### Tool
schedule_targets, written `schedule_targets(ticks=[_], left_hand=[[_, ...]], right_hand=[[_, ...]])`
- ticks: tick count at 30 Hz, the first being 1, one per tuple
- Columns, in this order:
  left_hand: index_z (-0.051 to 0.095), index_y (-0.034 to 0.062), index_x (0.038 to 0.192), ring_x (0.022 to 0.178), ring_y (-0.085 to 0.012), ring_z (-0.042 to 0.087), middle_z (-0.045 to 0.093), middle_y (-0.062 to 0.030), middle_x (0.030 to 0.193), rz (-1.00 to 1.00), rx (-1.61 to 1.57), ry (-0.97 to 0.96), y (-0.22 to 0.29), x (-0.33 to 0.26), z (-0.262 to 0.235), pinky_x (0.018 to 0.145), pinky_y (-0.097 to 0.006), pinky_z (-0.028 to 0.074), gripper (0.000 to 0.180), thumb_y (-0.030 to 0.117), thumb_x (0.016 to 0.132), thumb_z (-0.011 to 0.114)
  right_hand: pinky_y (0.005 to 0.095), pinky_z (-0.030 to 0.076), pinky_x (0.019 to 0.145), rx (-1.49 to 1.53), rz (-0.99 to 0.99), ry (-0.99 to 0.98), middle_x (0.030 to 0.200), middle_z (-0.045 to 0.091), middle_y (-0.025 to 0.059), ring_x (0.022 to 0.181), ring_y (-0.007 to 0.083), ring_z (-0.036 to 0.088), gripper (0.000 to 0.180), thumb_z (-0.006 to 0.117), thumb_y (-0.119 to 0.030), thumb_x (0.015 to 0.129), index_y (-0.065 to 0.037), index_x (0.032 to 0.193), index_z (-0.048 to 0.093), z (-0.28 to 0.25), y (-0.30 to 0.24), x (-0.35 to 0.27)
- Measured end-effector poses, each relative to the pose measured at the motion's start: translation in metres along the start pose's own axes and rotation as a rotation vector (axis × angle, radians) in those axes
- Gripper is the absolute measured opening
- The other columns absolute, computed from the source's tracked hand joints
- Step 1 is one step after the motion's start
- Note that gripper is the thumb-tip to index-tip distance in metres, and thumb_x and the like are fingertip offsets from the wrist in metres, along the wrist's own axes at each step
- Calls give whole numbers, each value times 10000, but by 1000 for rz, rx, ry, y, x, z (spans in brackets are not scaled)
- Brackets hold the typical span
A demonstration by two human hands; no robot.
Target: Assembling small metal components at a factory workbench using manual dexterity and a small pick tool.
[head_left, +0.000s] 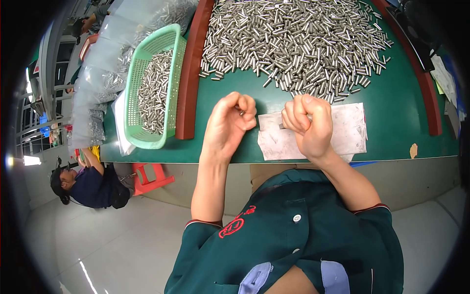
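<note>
My left hand (pixel 229 122) is raised over the near part of the green table (pixel 230 81), its fingers curled in toward the palm. Something small may sit among those fingertips, but it is too hidden to name. To its right, my right hand (pixel 311 125) is closed in a fist above a stained white cloth (pixel 347 130). The grey end of a metal pin (pixel 281 126) pokes out beside its curled fingers. Beyond both hands spreads a large heap of short shiny metal pins (pixel 293 44), its near edge close to the cloth.
Dark red rails (pixel 188 93) (pixel 423 83) border the heap left and right. A green plastic basket (pixel 131 108) of pins stands left, near clear bags (pixel 93 78) of metal parts. A person (pixel 93 186) and a red stool (pixel 149 179) are farther left.
</note>
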State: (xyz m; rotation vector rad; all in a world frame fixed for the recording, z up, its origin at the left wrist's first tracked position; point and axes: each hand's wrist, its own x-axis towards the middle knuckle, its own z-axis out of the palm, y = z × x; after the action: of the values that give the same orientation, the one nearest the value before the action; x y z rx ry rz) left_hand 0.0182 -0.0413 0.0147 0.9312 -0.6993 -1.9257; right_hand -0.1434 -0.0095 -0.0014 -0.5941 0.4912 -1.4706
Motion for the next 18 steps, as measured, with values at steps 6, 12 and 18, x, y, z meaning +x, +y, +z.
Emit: schedule_targets(ticks=[6, 12, 18], left_hand=[[566, -4, 739, 404, -68, 282, 321, 25, 440, 437, 1285, 255, -4, 34, 16, 400, -244, 252, 182, 124, 692, 686], [536, -5, 688, 388, -189, 410, 430, -73, 440, 513, 1581, 142, -7, 47, 23, 433, -322, 343, 164, 104, 710, 658], [540, 2, 805, 435, -30, 376, 577, -39, 658, 214, 759, 175, -4, 23, 11, 394, -178, 279, 107, 107, 820, 554]], right_hand=[[231, 184, 400, -2, -2, 0, 439, 267, -10, 411, 67, 220, 343, 317, -108, 816, -72, 479, 265, 2, -1, 0], [232, 194, 405, -13, 1, 6, 441, 274, -5, 413, 69, 228, 346, 318, -107, 819, -69, 479, 267, 0, -3, -1], [237, 199, 414, -16, 11, 20, 443, 276, -6, 421, 71, 229, 350, 321, -116, 824, -71, 482, 263, -1, -2, -1]])
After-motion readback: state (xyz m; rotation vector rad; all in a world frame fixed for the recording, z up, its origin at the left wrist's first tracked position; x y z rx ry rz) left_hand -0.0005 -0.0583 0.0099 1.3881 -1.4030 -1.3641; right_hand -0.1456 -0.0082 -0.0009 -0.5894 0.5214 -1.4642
